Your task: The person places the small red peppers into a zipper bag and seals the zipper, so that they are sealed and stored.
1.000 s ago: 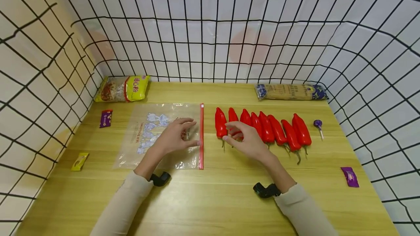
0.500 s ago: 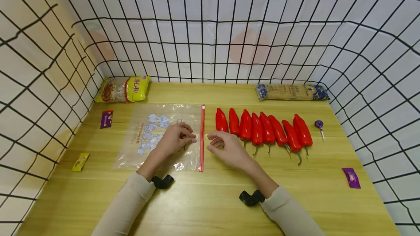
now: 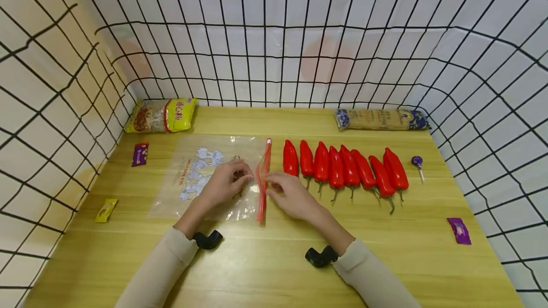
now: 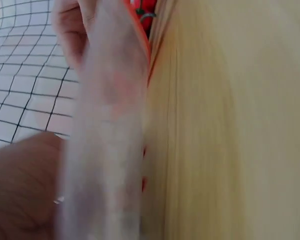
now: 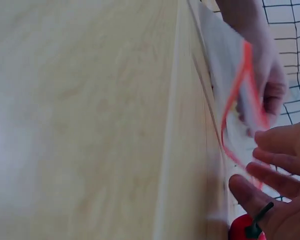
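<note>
A clear zip bag (image 3: 246, 149) with printed blue figures lies flat, its mouth to the right. My left hand (image 3: 224, 183) pinches the upper layer near that mouth. In the right wrist view the red zip edge (image 5: 234, 90) bows apart into a gap. My right hand (image 3: 295, 197) is at the parted edge, its fingers (image 5: 272, 175) loosely bent and apart from the thumb. Raised film (image 4: 110, 125) covers part of the left wrist view, which is blurred. Just right of the bag, several red peppers (image 3: 336, 168) with green stems lie in a row.
Yellow pasta packet (image 3: 162, 115) at back left, noodle packet (image 3: 381, 120) at back right. Purple sweets (image 3: 140, 154), a yellow sweet (image 3: 106, 210) and a lollipop (image 3: 417, 161) lie toward the sides. Black wire mesh (image 3: 274, 42) bounds the table's back and sides.
My right hand has moved left from over the peppers to the zip edge. My left fingers have closed on the film, and the bag's mouth has parted.
</note>
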A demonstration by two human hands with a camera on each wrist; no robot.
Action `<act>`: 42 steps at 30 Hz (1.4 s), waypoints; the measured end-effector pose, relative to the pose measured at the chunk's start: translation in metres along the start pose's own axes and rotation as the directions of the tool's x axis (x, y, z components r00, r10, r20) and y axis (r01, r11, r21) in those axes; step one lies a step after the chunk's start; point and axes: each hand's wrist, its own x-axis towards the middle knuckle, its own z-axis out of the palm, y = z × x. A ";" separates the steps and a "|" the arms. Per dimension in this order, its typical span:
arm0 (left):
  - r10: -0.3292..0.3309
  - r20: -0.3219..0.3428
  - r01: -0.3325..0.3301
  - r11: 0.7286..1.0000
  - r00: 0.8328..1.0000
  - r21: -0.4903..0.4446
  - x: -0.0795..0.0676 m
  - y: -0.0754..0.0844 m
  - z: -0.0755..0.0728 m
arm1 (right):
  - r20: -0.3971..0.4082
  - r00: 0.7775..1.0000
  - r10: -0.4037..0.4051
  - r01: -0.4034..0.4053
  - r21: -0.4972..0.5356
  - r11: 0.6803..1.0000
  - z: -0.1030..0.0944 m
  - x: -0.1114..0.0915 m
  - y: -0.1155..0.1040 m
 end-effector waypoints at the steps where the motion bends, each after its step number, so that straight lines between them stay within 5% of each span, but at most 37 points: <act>1: -0.002 -0.001 0.002 1.000 1.000 -0.017 -0.001 0.002 -0.002 | 0.005 1.000 -0.007 0.007 -0.024 1.000 0.001 0.000 0.000; 7: 0.030 -0.078 -0.037 0.995 0.997 -0.094 -0.004 0.010 -0.019 | 0.020 1.000 -0.011 0.013 -0.124 0.992 0.002 0.000 0.000; 15: -0.014 -0.259 -0.038 0.980 0.966 -0.197 0.000 0.016 -0.044 | 0.021 0.999 -0.038 0.042 -0.187 0.981 0.002 0.001 0.000; 19: -0.059 -0.244 -0.006 0.967 0.968 -0.256 0.002 0.020 -0.049 | 0.012 1.000 -0.015 0.017 -0.150 0.989 -0.001 0.000 0.002; 23: -0.115 -0.214 0.050 0.957 0.970 -0.286 0.003 0.034 -0.051 | -0.092 0.996 -0.021 0.014 -0.075 0.997 -0.011 -0.001 0.005; 30: -0.154 -0.221 0.069 0.935 0.963 -0.348 0.006 0.045 -0.052 | -0.370 0.925 0.090 -0.106 -0.023 0.994 -0.036 0.002 0.014; 36: -0.160 -0.205 0.077 0.929 0.966 -0.362 0.010 0.043 -0.047 | -0.319 0.928 0.195 -0.235 -0.092 0.968 -0.036 0.005 0.020; 42: -0.157 -0.192 0.077 0.926 0.969 -0.369 0.011 0.040 -0.043 | -0.270 0.951 0.154 -0.225 -0.256 0.940 -0.032 0.006 0.019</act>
